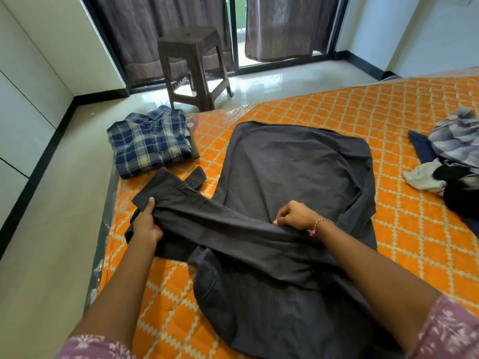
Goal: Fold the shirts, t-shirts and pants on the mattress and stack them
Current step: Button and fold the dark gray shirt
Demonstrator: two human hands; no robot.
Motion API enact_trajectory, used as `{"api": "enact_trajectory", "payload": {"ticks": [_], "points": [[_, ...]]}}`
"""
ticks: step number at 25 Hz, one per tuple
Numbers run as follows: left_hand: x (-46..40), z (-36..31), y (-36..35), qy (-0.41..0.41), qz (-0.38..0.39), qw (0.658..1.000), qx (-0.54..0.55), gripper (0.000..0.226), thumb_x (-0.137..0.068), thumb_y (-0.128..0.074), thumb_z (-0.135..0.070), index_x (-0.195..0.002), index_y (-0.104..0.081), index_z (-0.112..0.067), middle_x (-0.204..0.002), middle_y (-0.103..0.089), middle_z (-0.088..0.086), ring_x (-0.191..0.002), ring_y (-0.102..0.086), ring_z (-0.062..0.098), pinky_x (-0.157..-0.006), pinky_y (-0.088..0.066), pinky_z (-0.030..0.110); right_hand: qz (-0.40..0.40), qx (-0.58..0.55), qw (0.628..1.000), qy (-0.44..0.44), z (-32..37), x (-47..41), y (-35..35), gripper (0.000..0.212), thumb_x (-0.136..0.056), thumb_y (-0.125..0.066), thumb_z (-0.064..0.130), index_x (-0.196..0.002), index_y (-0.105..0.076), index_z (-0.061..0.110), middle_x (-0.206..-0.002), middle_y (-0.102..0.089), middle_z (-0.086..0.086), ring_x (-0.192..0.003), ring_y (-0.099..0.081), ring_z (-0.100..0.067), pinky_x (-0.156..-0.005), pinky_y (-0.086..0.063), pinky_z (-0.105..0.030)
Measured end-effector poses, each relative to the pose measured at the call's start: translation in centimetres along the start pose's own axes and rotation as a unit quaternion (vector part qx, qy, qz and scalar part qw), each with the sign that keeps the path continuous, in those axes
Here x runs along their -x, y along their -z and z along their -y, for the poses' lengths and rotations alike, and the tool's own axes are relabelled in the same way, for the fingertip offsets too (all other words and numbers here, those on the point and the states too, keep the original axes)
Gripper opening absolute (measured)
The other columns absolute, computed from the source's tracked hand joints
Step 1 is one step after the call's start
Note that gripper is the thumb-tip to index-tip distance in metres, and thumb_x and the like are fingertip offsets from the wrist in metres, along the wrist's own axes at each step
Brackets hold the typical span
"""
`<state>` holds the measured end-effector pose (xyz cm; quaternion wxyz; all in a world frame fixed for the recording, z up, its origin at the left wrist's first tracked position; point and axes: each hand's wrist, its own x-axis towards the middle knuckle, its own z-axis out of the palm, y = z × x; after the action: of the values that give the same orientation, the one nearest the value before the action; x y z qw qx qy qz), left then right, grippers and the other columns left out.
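A dark grey shirt (293,177) lies spread back-up on the orange patterned mattress (414,229). One long sleeve stretches left across it. My left hand (146,224) grips that sleeve near the cuff at the mattress's left edge. My right hand (295,216) pinches the sleeve where it meets the shirt's body. A folded blue plaid shirt (150,141) rests at the mattress's far left corner. A heap of unfolded clothes (456,164) sits at the right edge.
A brown plastic stool (194,66) stands on the pale tiled floor beyond the mattress, in front of curtains and a sliding glass door. White cupboard fronts line the left wall. Clear plastic wrap covers the mattress edge.
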<state>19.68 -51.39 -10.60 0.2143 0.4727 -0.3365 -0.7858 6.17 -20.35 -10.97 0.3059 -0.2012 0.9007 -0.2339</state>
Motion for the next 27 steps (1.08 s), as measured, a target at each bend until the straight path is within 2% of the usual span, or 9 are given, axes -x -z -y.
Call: {"api": "enact_trajectory", "payload": {"ticks": [4,7,10,12,14,16,18,22,27], "points": [[-0.4,-0.8,-0.3,-0.164,-0.152,0.96,-0.168,0.031,-0.087,-0.068,-0.02,-0.108,-0.064,0.003,-0.107,-0.064,0.011,-0.098,-0.06,0.027,-0.081,-0.047,0.032,-0.112,-0.035,0.993,0.004,0.0,-1.6,0.8,0.021,-0.094,-0.055,0.023,-0.094,-0.067,0.006,-0.104,-0.067,-0.013,-0.102,-0.059,-0.029,-0.079,-0.04,-0.03],[-1.9,-1.8,-0.5,-0.185,-0.164,0.957,-0.148,0.018,-0.088,-0.067,-0.022,-0.075,-0.059,-0.014,-0.086,-0.061,0.001,-0.079,-0.055,0.016,-0.076,-0.048,0.032,-0.295,0.187,0.935,0.063,1.7,-0.5,-1.2,0.03,-0.094,-0.044,0.035,-0.098,-0.063,0.012,-0.105,-0.062,-0.01,-0.1,-0.058,-0.032,-0.078,-0.041,-0.038],[-2.2,-2.0,-0.2,-0.153,-0.181,0.948,-0.213,0.039,-0.089,-0.064,-0.019,-0.124,-0.048,-0.009,-0.132,-0.051,0.014,-0.112,-0.055,0.029,-0.089,-0.049,0.042,-0.289,0.248,0.901,0.209,1.5,3.9,-7.2,0.059,-0.082,-0.038,0.059,-0.116,-0.063,0.017,-0.123,-0.061,-0.01,-0.113,-0.056,-0.029,-0.091,-0.043,-0.047],[0.0,0.3,-1.0,-0.313,-0.219,0.797,-0.469,0.065,-0.092,-0.059,-0.025,-0.145,-0.027,-0.006,-0.151,-0.028,0.019,-0.138,-0.03,0.035,-0.107,-0.03,0.049,-0.223,0.329,0.88,0.259,-0.8,6.5,-10.3,0.077,-0.076,-0.041,0.065,-0.137,-0.047,0.019,-0.144,-0.045,-0.012,-0.134,-0.039,-0.025,-0.103,-0.023,-0.057],[3.2,4.6,-3.1,-0.475,-0.058,0.606,-0.635,0.059,-0.094,-0.053,-0.037,-0.145,-0.035,-0.014,-0.155,-0.023,0.016,-0.145,-0.017,0.03,-0.112,-0.014,0.052,-0.221,0.368,0.867,0.253,-3.2,7.9,-11.1,0.084,-0.069,-0.057,0.054,-0.142,-0.038,0.018,-0.146,-0.043,-0.012,-0.137,-0.034,-0.023,-0.106,-0.014,-0.056],[5.5,8.4,-4.8,-0.415,0.145,0.469,-0.766,0.064,-0.094,-0.04,-0.056,-0.148,-0.029,-0.025,-0.159,-0.013,0.008,-0.148,-0.006,0.022,-0.115,-0.002,0.05,-0.283,0.371,0.858,0.214,-3.9,9.1,-10.7,0.076,-0.068,-0.06,0.03,-0.14,-0.039,0.018,-0.139,-0.051,-0.013,-0.131,-0.042,-0.025,-0.105,-0.019,-0.054],[5.8,10.1,-4.6,-0.286,0.212,0.374,-0.856,0.083,-0.086,-0.03,-0.073,-0.152,-0.007,-0.03,-0.161,0.005,0.003,-0.148,0.006,0.018,-0.114,0.005,0.053,-0.365,0.362,0.846,0.141,-4.0,10.4,-9.9,0.064,-0.071,-0.05,0.018,-0.134,-0.041,0.019,-0.124,-0.06,-0.017,-0.119,-0.044,-0.03,-0.099,-0.027,-0.055],[3.9,9.6,-2.4,-0.235,0.222,0.351,-0.879,0.11,-0.066,-0.03,-0.091,-0.15,0.012,-0.033,-0.157,0.021,-0.003,-0.145,0.018,0.018,-0.109,0.011,0.062,-0.354,0.346,0.868,-0.017,-6.1,13.9,-7.2,0.073,-0.05,-0.082,0.008,-0.116,-0.051,0.012,-0.094,-0.062,-0.017,-0.077,-0.055,-0.033,-0.061,-0.046,-0.042],[4.7,8.4,-4.2,-0.156,0.224,0.323,-0.906,0.122,-0.063,-0.046,-0.088,-0.149,0.018,-0.03,-0.155,0.028,-0.004,-0.144,0.023,0.019,-0.11,0.012,0.064,-0.268,0.381,0.875,0.132,-11.4,17.4,-7.0,0.044,-0.056,-0.07,0.022,-0.093,-0.045,0.016,-0.056,-0.056,-0.001,-0.044,-0.056,-0.019,-0.034,-0.032,-0.024]]}}
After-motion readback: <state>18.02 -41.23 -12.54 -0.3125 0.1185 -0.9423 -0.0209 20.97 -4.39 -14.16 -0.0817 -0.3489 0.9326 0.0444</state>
